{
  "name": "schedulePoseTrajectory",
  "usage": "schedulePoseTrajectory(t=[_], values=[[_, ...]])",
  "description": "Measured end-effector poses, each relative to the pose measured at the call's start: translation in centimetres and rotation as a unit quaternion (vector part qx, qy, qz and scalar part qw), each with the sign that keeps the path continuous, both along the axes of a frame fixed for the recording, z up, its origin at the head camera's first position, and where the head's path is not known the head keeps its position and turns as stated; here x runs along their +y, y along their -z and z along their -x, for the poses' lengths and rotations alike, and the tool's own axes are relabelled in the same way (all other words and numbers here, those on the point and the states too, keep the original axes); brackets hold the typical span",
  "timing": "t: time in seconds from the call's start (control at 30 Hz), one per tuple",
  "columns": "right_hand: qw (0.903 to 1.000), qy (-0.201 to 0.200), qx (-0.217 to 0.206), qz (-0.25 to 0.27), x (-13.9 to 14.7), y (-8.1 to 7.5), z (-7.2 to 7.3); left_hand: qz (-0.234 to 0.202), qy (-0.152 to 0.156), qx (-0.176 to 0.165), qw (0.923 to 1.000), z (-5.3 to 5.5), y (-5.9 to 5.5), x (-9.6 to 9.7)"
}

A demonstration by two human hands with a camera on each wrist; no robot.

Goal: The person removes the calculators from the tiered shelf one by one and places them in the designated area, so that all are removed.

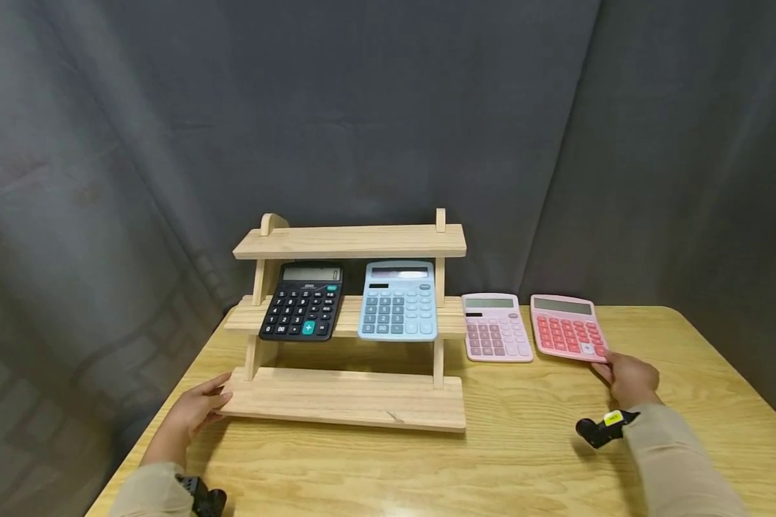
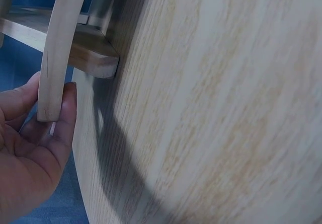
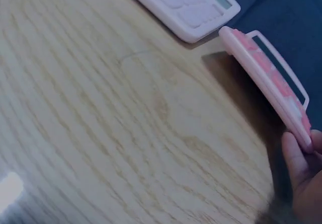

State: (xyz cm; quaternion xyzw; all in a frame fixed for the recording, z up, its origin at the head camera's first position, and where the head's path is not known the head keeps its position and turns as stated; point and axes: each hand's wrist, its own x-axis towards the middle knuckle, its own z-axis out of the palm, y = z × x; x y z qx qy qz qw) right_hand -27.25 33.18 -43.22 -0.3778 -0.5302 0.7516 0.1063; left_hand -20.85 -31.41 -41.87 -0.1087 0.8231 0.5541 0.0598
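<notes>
A pink calculator with red keys is pinched at its lower right corner by my right hand. In the right wrist view that calculator is tilted, with a shadow beneath it on the table. My left hand grips the left end of the bottom board of a wooden tiered shelf; in the left wrist view the thumb and fingers lie on either side of the board's end. A black calculator and a light blue calculator lean on the shelf's middle tier.
A pale pink calculator lies on the table just right of the shelf, left of the red-keyed one. The wooden table extends in front of the shelf. Grey curtains hang behind and at both sides.
</notes>
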Motion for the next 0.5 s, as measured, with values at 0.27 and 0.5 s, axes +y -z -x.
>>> schedulePoseTrajectory(t=[0.27,0.5], values=[[0.9981,0.062,-0.004,-0.004,-0.03,0.82,0.05,-0.013,0.003,-0.007,0.9999,-0.31,0.46,-0.26],[0.9993,0.036,-0.008,-0.005,0.18,0.83,0.28,-0.022,0.013,-0.009,0.9996,-0.6,0.47,-0.59]])
